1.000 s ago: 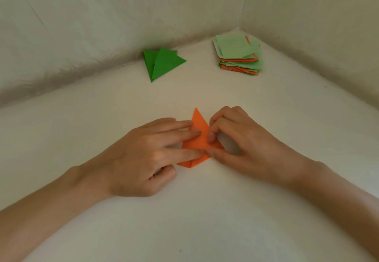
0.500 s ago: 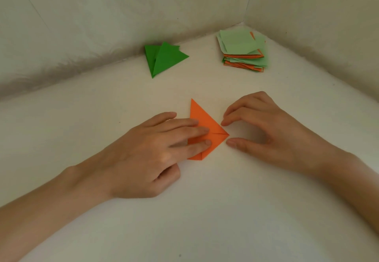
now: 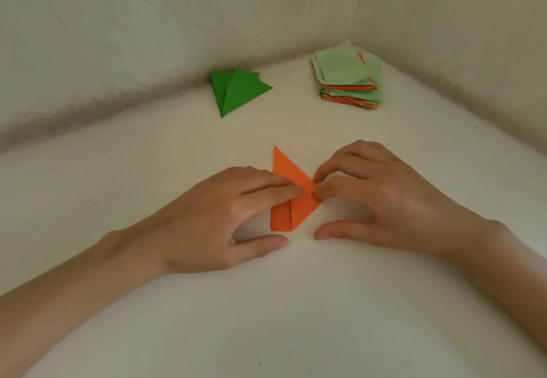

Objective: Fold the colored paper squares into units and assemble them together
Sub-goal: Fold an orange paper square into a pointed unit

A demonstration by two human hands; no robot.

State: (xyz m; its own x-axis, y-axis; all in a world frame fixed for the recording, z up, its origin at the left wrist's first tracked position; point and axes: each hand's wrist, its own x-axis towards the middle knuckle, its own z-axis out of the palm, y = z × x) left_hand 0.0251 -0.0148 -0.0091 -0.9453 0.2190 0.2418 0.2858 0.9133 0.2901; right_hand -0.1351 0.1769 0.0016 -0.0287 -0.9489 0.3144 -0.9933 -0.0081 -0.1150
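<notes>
Currently the orange folded unit (image 3: 299, 208) lies flat on the white tabletop (image 3: 296, 318), mid-scene, between the two hands. Its left edge runs straight, near to far, and ends in a sharp far tip. The near edge is short and square. A crease runs parallel to the left edge on the near half, and the right side comes to a point.

Left hand (image 3: 225, 214): fingers straight, pressing down on the unit's middle from the left, with the thumb resting on the tabletop just near of the paper's near edge.

Right hand (image 3: 381, 197): fingers bent, their tips at the unit's right point. The thumb lies on the tabletop, apart from the paper. I cannot tell whether the tips pinch a flap or only press it.

Green folded units (image 3: 236, 90): far left, close to the wall's base, overlapping, tips pointing near. Stack of light green and orange paper squares (image 3: 346, 78): far right corner, edges unevenly fanned.

A broad band of tabletop separates the orange unit from both, and more tabletop spreads near of the hands.
</notes>
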